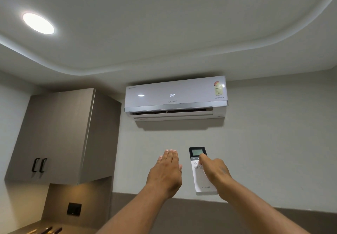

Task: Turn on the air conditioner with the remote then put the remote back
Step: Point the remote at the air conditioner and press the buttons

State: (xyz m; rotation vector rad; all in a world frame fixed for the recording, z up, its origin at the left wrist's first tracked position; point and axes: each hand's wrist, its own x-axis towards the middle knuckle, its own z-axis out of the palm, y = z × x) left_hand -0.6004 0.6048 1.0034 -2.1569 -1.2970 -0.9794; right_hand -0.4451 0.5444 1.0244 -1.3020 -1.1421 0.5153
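Fingers of our right hand [212, 170] wrap the remote [201, 170], thumb pressed on its upper buttons. It is a slim white wand with a black head, a grey screen and a logo near its base, tilted up toward the air conditioner [176, 98] at twelve o'clock. At nine o'clock, apart from it, our left hand [166, 171] is flat, fingers together, holding nothing. We read 24° on the unit's front, its flap ajar.

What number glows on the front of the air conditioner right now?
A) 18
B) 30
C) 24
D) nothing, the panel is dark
C: the air conditioner shows a lit "24" in the middle of its front panel, just above the brand name.
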